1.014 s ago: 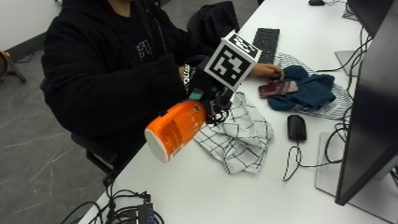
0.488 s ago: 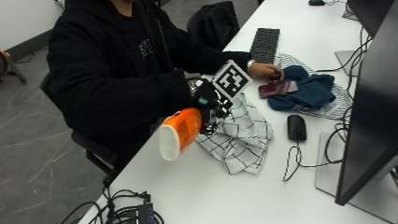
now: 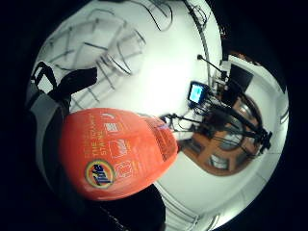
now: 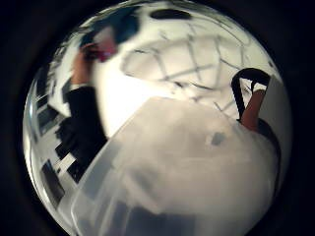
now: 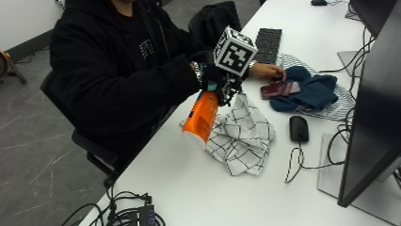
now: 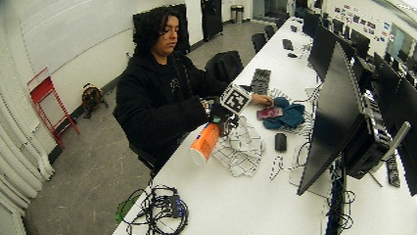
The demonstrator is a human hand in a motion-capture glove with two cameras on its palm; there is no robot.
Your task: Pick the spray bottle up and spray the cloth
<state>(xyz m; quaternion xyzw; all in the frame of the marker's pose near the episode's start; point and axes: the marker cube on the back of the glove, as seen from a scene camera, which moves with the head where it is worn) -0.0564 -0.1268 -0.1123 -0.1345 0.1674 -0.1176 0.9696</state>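
Here we see the gloved right hand point(image 5: 220, 81) wrapped around the top of the orange spray bottle point(image 5: 200, 118), its fingers curled about the neck, so the bottle hangs lifted above the table's near edge. The bottle's long axis runs steeply down and slightly toward the person, base lowest, head up in the hand. The checked cloth point(image 5: 243, 134) lies crumpled on the white table point(image 5: 206, 188) just beside the bottle, on the side away from the person and a little below the hand; in our judgement the nozzle has to point that way before any spray counts. We cannot make out the nozzle's direction. The bare left hand point(image 5: 266, 71) rests farther along by a dark red wallet point(image 5: 281, 89) on a blue cloth point(image 5: 310, 92), so the right hand is the nearer one. The bottle looks like smooth glossy plastic, rounded at the base point(image 3: 113, 154); the cloth is thin, soft, white with a dark grid, folded in loose ridges.
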